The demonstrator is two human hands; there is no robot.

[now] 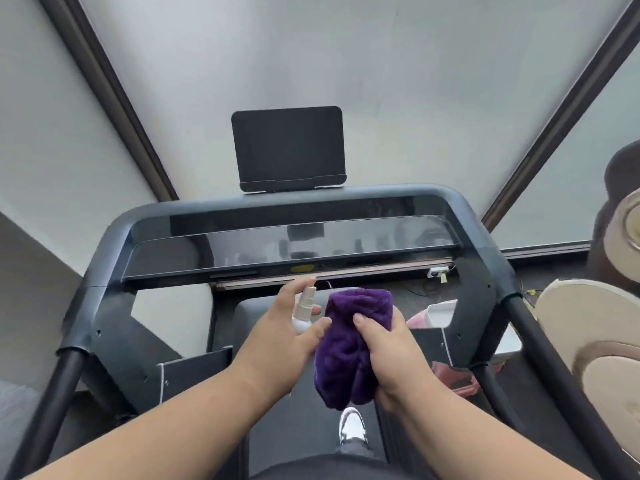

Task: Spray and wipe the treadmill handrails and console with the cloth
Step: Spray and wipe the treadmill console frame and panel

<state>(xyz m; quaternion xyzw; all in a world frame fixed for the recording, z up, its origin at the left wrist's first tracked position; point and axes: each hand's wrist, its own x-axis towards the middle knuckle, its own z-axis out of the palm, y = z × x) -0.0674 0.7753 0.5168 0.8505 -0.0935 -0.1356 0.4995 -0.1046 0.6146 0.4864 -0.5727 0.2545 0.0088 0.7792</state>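
Left hand [277, 332] grip wrapped round small spray bottle [304, 311], forefinger atop nozzle; right hand [393, 351] grip bunching purple cloth [346, 348] at 3 o'clock of bottle, below console [294, 247].

The treadmill belt [298, 424] runs dark grey from the middle of the view down to 6 o'clock, and a white shoe [352, 426] stands on it just right of centre. Around the machine lies a dark floor [540, 275]. On the floor at 3 o'clock, under the right handrail, sit a pink-and-white thing [438, 315], cables and a white plug block [437, 272].
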